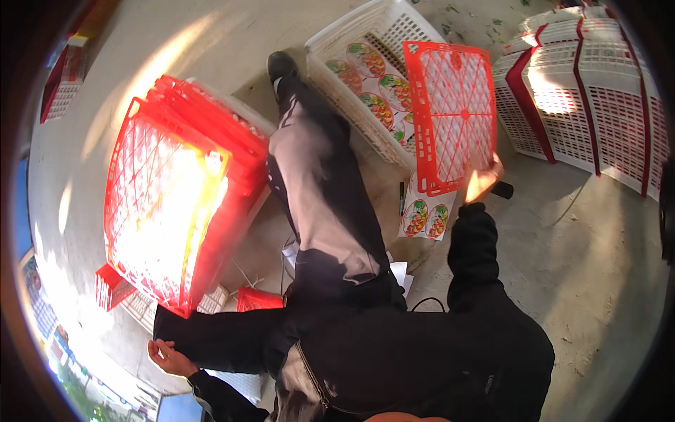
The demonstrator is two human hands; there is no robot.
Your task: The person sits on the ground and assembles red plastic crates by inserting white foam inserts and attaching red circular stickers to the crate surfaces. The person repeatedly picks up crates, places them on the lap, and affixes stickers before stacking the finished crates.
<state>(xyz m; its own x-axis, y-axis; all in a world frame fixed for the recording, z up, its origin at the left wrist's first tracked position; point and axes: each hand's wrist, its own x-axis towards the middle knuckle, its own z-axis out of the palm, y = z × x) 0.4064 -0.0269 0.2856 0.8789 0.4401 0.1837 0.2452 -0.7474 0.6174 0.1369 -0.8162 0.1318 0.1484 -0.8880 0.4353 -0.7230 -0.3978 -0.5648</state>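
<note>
My right hand [482,179] grips the near edge of a shallow red plastic basket [456,118] with a lattice face and white padding behind it. This basket is tilted over the right side of a white plastic crate [364,140]. Inside the crate lie printed sheets [379,100] with oval fruit pictures. My left hand [171,358] is by my bent left knee, fingers loosely curled and apart, holding nothing. Beyond that knee rises a stack of similar red baskets [158,200], its top partly washed out by sunlight. Another sheet with oval pictures [424,216] lies below the held basket.
White baskets bundled with dark red straps [590,105] stand at the right. A black marker pen [402,199] and a black object [502,190] lie near the sheet. A small red plastic piece [258,299] sits between my legs. My outstretched leg [327,174] divides the floor.
</note>
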